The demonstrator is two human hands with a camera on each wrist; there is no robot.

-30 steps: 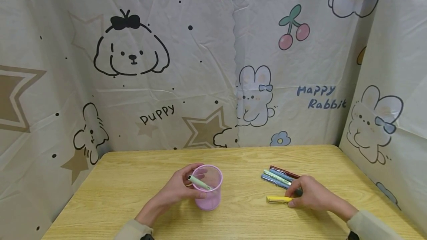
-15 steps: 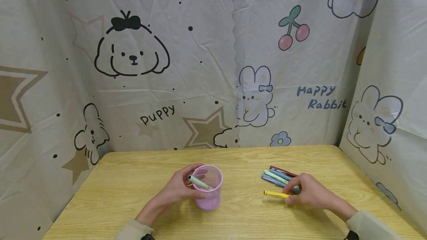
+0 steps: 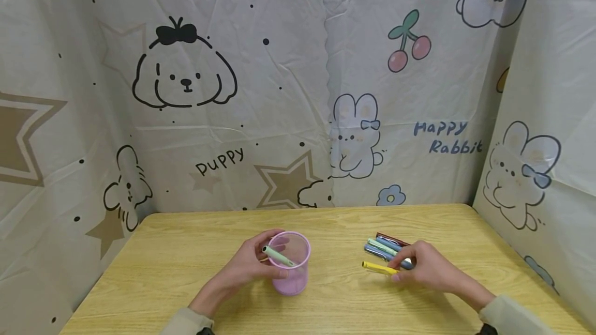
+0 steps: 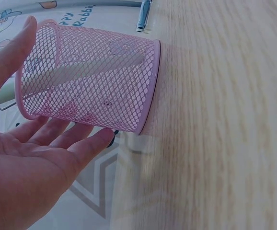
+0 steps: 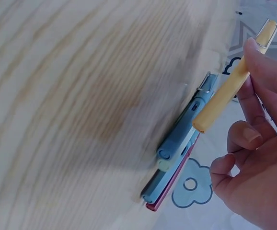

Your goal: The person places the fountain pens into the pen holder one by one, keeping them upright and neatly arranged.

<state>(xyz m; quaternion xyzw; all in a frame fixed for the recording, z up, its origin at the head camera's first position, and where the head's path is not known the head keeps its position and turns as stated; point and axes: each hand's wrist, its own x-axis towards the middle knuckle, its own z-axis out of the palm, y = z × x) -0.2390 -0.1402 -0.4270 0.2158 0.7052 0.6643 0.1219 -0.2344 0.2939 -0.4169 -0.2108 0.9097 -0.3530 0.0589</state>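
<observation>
My left hand [image 3: 244,262] holds a pink mesh pen cup [image 3: 292,284] upright on the table, thumb on the near side and fingers round the back. Leaning inside the cup is a light green pen [image 3: 278,255], its top end above the rim. My right hand [image 3: 428,269] pinches a yellow pen [image 3: 378,268] between thumb and fingers; the right wrist view shows this yellow pen [image 5: 225,98] held above the table. Just behind that hand lie several pens side by side: blue ones [image 3: 376,252], a light green one [image 3: 379,246] and a dark red one [image 3: 388,238].
The wood-grain table [image 3: 186,252] has rounded back corners. A cream cloth [image 3: 279,92] printed with cartoon animals and stars hangs behind it and along both sides. Bare tabletop lies between the cup and the loose pens.
My right hand has lifted the yellow pen off the table and moved it a little left and back. My left hand and the pen cup have stayed in place.
</observation>
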